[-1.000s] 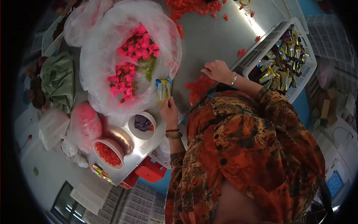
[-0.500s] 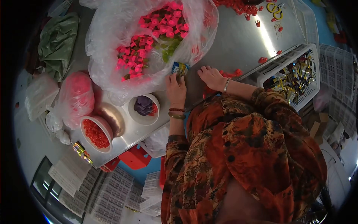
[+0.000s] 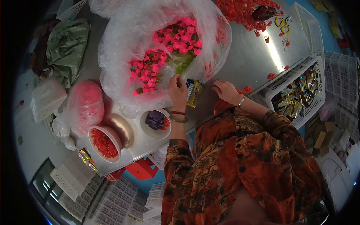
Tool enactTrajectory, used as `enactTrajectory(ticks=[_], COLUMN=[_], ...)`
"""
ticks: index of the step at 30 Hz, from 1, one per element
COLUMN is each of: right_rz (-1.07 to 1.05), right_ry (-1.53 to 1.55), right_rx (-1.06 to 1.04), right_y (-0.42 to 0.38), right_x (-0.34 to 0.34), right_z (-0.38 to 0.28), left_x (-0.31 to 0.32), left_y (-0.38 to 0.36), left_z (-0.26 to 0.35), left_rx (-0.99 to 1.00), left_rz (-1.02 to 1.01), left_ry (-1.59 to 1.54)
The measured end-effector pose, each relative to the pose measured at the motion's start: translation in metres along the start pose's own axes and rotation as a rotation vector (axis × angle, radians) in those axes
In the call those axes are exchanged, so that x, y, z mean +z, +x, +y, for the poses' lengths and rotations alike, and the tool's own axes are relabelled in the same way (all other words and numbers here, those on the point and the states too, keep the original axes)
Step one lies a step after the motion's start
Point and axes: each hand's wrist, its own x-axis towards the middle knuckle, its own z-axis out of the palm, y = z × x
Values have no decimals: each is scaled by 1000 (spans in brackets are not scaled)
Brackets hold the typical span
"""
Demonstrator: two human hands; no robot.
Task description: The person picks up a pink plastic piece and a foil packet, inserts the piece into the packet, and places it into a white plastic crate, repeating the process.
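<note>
In the head view, the blue-and-yellow flat foil packet (image 3: 194,92), seen in the left fingers 1.0 s ago, is now found just to their right, on the grey metal table (image 3: 255,71). It is judged to have been let go, so the left fingers are freed of it. The left hand (image 3: 177,92) is now held at the near edge of the large clear plastic bag (image 3: 120,63), its fingertips drawn together; whether anything is pinched cannot be told. Beyond those fingertips, bright pink moulded pieces (image 3: 182,38) are heaped inside the bag. Below them, a purple lump (image 3: 155,120) is held in a round white bowl (image 3: 150,134). The gap between the 2 hands has been widened: the right hand (image 3: 229,93) is kept right of the packet, fingers loosely curled, any grip unclear.
</note>
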Motion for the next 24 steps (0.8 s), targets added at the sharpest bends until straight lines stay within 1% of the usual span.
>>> enactTrajectory(ticks=[1, 4, 5, 7, 11, 13, 15, 17, 19, 20, 22, 23, 24], right_rz=[21, 57, 65, 42, -11, 6, 25, 41, 91, 112, 109, 99, 89], right_ry=[74, 252, 304, 347, 531, 520, 517, 524, 491, 475, 612, 682, 705], right_rx=[9, 70, 95, 183, 339, 344, 346, 350, 288, 257, 268, 281, 255], right_y=[1, 0, 0, -2, -8, -10, -11, -11, -10, -8, -4, -3, -1], right_x=[-2, -2, -4, -16, -28, -33, -39, -43, -47, -49, -54, -57, -60], right_z=[-1, 2, 1, -6, -10, -11, -13, -14, -15, -16, -19, -22, -24], left_x=[5, 18, 27, 47, 68, 72, 73, 65, 52, 42, 24, 21, 14], left_y=[13, 52, 63, 82, 95, 99, 99, 98, 89, 81, 64, 53, 43], left_z=[-11, -1, -2, -2, -8, -18, -28, -24, -18, -8, 13, 26, 38], left_rx=[21, 239, 280, 366, 298, 282, 251, 242, 249, 106, -192, -349, -439], left_rz=[-4, -24, -18, -5, -58, -57, -74, -79, -73, -122, -206, -203, -257], left_ry=[2, 149, 175, 230, 361, 387, 239, 124, 42, -129, -471, -654, -778])
